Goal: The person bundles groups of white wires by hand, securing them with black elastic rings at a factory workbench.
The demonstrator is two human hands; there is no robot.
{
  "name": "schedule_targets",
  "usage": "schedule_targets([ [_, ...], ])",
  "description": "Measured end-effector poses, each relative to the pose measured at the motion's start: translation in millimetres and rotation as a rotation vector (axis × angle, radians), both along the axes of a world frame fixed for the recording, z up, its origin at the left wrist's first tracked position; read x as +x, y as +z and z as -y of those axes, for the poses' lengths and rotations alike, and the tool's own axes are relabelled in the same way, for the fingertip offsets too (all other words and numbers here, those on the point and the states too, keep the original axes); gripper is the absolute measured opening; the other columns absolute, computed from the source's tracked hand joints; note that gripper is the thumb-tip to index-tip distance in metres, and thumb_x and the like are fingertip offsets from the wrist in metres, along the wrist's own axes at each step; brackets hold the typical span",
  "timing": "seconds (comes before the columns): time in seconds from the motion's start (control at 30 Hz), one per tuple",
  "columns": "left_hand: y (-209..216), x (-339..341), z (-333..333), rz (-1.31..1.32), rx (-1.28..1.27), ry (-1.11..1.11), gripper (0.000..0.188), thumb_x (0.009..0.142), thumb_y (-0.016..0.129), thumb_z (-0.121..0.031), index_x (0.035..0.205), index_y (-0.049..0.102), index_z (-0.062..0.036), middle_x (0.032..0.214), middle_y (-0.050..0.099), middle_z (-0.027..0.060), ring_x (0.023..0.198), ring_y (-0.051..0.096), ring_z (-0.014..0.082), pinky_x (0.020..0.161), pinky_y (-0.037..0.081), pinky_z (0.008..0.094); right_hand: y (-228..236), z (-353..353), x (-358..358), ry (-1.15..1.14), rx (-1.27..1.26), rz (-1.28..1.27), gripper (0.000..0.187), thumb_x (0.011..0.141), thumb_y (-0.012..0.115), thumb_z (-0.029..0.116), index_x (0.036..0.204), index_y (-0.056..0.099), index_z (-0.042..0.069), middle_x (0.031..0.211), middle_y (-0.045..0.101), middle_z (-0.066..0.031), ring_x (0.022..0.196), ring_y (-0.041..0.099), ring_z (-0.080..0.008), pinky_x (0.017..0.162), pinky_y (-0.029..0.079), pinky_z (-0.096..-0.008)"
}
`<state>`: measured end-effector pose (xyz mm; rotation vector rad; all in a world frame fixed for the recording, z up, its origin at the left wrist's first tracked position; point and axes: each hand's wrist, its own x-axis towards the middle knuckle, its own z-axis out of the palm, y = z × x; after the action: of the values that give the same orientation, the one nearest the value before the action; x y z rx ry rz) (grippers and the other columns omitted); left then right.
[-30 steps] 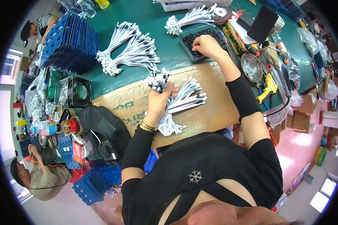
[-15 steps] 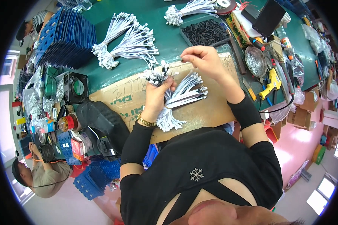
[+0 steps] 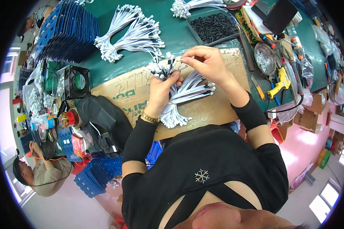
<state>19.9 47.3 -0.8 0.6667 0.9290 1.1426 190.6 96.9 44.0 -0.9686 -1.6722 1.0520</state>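
My left hand is wrapped round a bundle of white flat cables, gripping it just below the connector ends, where some dark pieces show among the white plugs. The rest of the bundle fans out to the right and down over a brown cardboard sheet. My right hand is closed in a pinch right beside the plugs; what sits between its fingertips is too small to make out. Beyond the sheet, a tray of small black pieces stands on the green table.
Tied white cable bundles lie at the back, left of the tray. Stacked blue panels and a black fan stand left. A yellow glue gun, knife and metal dish lie right. Another person sits far left.
My right hand has come slightly down and its fingertips are nearer the plugs. A dark bit seen at its fingertips before is no longer distinct. My left hand keeps its grip.
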Motion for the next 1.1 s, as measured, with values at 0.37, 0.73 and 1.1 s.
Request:
schedule_targets([
  [0.37, -3.7, -1.4, -0.4, 0.038, 0.009, -0.003, 0.017, 0.081, 0.067, -0.009, 0.093, 0.062, 0.0016, 0.079, 0.063, 0.0065, 0.067, 0.061, 0.0127, 0.059, 0.050, 0.0229, -2.3, -2.2, 3.1, 0.063, -0.061, 0.063, 0.012, 0.080, 0.068, 0.010, 0.087, 0.069, 0.001, 0.072, 0.065, -0.0045, 0.059, 0.051, -0.0048, 0.051, 0.041, -0.0208],
  [0.73, -0.8, -2.4, 1.6, -0.003, 0.003, -0.019, 0.017, 0.081, 0.068, -0.010, 0.092, 0.062, 0.0017, 0.077, 0.064, 0.0071, 0.066, 0.061, 0.0117, 0.061, 0.049, 0.0220, 4.8, -48.0, 37.4, 0.016, -0.018, 0.272, 0.017, 0.081, 0.064, 0.009, 0.096, 0.066, 0.003, 0.080, 0.066, -0.0041, 0.073, 0.058, -0.0079, 0.066, 0.047, -0.0228],
  [1.1, 1.2, -0.6, 0.8, 0.011, -0.001, -0.013, 0.018, 0.080, 0.069, -0.011, 0.089, 0.059, 0.0004, 0.075, 0.063, 0.0089, 0.063, 0.058, 0.0124, 0.060, 0.048, 0.0227, -30.3, -112.9, 61.7, 0.031, 0.080, 0.893, 0.013, 0.073, 0.067, 0.016, 0.082, 0.067, 0.007, 0.073, 0.064, -0.0116, 0.072, 0.062, -0.0279, 0.066, 0.048, -0.0357],
])
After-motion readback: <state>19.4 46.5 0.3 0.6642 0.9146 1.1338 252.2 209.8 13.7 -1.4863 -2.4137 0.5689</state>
